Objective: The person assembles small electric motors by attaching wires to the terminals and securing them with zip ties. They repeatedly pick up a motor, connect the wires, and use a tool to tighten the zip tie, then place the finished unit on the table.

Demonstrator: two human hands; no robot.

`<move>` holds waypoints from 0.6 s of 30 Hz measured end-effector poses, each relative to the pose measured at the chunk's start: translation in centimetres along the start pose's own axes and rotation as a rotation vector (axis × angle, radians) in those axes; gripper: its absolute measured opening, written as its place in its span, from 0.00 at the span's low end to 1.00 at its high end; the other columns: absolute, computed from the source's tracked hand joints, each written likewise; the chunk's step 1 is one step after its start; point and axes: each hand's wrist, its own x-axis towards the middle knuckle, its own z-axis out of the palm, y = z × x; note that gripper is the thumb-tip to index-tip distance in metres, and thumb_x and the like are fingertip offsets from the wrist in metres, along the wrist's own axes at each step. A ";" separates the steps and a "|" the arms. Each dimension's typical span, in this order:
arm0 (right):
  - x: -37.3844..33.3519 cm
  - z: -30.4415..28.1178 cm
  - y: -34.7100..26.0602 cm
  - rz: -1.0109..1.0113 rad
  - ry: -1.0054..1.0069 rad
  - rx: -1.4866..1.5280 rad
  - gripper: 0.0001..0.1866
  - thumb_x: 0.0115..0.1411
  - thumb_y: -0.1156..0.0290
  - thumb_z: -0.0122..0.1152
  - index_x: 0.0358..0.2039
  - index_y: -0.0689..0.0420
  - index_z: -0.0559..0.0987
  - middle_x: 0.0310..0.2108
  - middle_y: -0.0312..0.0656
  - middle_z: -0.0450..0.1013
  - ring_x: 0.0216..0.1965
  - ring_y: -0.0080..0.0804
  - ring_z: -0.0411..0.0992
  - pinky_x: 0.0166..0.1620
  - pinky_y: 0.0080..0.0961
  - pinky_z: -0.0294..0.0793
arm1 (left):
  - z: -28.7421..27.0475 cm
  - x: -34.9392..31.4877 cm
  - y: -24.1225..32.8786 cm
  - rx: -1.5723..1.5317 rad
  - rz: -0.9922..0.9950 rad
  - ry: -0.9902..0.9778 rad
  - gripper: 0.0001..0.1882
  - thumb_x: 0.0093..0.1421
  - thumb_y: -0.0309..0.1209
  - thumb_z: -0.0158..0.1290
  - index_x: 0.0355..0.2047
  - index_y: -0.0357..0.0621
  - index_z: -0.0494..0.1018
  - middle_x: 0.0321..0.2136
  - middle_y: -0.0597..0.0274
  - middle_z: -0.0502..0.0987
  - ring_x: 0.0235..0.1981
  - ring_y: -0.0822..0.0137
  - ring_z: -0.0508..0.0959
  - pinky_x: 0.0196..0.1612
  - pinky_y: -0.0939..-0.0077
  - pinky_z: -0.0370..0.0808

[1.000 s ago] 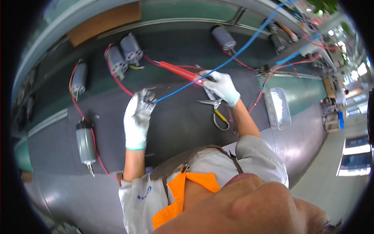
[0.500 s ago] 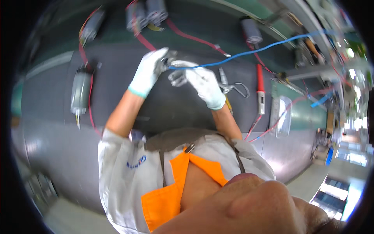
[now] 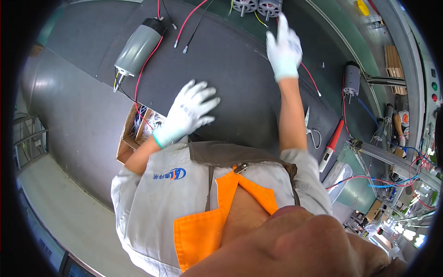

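Gloves (image 3: 181, 121), one pair, white, worn on left hand (image 3: 193, 108) and right hand (image 3: 285, 53); faint dark marking on the back of the left, its cuff (image 3: 159, 138) green-edged. Work shirt (image 3: 147, 203), light grey, short-sleeved: orange collar (image 3: 198, 235), blue chest emblem (image 3: 170, 174), metal fastener (image 3: 240, 168), dark vertical strips (image 3: 210, 189), grey-brown lower front panel (image 3: 230, 153).

Your gloves (image 3: 190, 112) look like matt knitted cloth; the dark work surface (image 3: 240, 87) is smooth and matt. At far left, the motor casing (image 3: 141, 48) is glossy grey metal; the far motors (image 3: 268, 8) show duller metal end faces. Near left, the box (image 3: 126, 141) looks like plain cardboard.
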 end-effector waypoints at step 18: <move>10.3 4.2 17.7 0.539 -0.196 0.628 0.35 0.64 0.68 0.60 0.71 0.47 0.62 0.27 0.38 0.78 0.18 0.23 0.73 0.18 0.24 0.71 | -3.0 -15.2 -2.3 0.350 -0.283 0.286 0.22 0.47 0.20 0.57 0.45 0.43 0.81 0.48 0.51 0.80 0.50 0.48 0.79 0.55 0.51 0.75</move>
